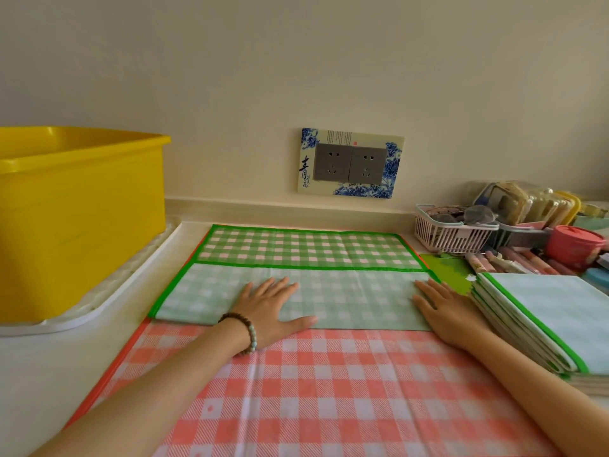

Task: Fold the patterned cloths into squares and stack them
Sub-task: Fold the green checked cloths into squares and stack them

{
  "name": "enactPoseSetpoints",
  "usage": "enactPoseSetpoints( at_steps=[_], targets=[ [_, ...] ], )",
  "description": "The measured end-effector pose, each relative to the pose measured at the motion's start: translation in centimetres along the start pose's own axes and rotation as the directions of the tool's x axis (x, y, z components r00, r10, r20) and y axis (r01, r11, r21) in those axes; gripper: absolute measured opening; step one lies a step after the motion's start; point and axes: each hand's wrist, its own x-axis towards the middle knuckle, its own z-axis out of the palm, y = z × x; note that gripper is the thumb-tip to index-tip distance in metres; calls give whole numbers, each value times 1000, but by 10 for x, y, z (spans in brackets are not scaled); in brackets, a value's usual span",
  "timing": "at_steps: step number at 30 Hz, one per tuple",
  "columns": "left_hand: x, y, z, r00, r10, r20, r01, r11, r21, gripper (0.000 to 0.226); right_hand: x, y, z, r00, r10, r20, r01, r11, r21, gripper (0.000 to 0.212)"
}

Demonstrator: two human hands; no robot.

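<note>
green cloth: long axis left-right | left hand, right hand: pressing flat

The pale cream countertop bears a white plastic tray at left, a spread pink-checked cloth centrally, and a stack of folded green-edged cloths at right.

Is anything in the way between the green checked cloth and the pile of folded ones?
Nothing visible. The green checked cloth lies under the left hand and right hand; the stack of folded green-edged cloths sits right beside its right end.
</note>
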Motion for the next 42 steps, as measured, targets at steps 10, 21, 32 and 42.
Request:
enactPoseSetpoints(
  at_steps=[10,21,32,42],
  targets=[
    [0,1,0,1000,-3,1,3,1000,-7,104,-25,-69,-2,949,-305,-77,309,950,45,49],
    [1,2,-1,1000,-13,8,13,1000,22,69,-38,-128,26,890,-455,15,454,889,69,51],
    [-23,-42,-8,999,-26,44,27,999,-17,94,-37,-126,26,893,-448,50,445,894,59,51],
    [-53,-87,-19,990,-123,69,126,991,-37,74,-38,-127,23,891,-448,72,446,894,42,50]
  ],
)
